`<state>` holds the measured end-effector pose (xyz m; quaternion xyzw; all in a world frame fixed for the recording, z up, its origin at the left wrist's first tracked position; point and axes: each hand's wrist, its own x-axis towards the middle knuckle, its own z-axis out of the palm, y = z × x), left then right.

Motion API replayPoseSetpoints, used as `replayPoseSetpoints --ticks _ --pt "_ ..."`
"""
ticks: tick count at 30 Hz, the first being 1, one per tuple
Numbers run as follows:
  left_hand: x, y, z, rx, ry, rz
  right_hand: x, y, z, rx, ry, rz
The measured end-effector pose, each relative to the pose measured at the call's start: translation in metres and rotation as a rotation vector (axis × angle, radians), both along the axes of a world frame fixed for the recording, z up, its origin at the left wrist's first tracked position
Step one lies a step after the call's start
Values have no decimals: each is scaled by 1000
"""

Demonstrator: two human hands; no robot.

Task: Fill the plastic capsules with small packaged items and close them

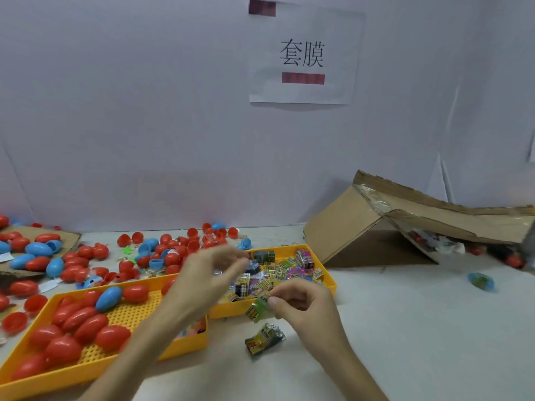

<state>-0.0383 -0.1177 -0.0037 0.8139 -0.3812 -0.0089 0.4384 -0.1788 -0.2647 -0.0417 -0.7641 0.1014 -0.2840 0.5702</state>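
My R hand (304, 306) pinches a green packet (258, 309) just in front of the packet tray (331, 280). L hand (207, 274) apart, raised over tray, blurred; can't tell its grip.

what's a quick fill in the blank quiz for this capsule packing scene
The right hand pinches a small ____ packet.
Among the red capsules in the near yellow tray lies one ____ capsule.
The cardboard box lies far ____ of that tray.
Missing words: green; blue; right.
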Motion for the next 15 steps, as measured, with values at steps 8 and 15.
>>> replayPoseSetpoints --ticks 8,15 --pt "-41 0 -24 -85 275 -127 1 -2 3 73 -35 21" --pt "-36 5 -30 -157 220 -22 3 -3 -2 49 -19 7"
